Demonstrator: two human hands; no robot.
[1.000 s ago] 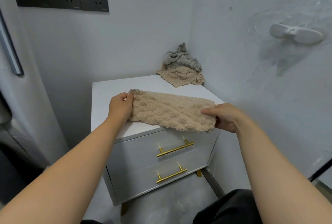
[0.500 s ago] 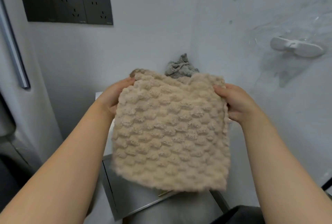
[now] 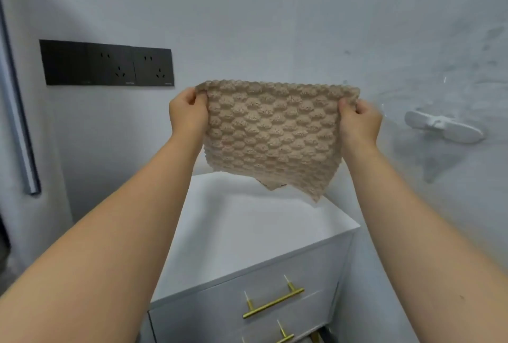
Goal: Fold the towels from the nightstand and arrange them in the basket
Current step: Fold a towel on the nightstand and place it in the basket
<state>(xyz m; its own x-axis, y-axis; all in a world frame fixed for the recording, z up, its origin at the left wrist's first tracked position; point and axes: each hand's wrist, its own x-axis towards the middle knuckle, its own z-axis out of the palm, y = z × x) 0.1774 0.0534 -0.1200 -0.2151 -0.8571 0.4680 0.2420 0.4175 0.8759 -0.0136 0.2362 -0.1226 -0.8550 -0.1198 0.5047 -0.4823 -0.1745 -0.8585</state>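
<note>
So it hangs flat for folding, probably, left hand [image 3: 188,116] and right hand [image 3: 358,121] pinch the towel [image 3: 272,133] by its top corners, centre frame, above the nightstand [image 3: 247,232].

The white nightstand [image 3: 247,232] stands in the room's corner. Two drawers [image 3: 209,312] on its front each carry a gold bar handle [image 3: 273,303]. The far corner of its top is hidden from view.
</note>
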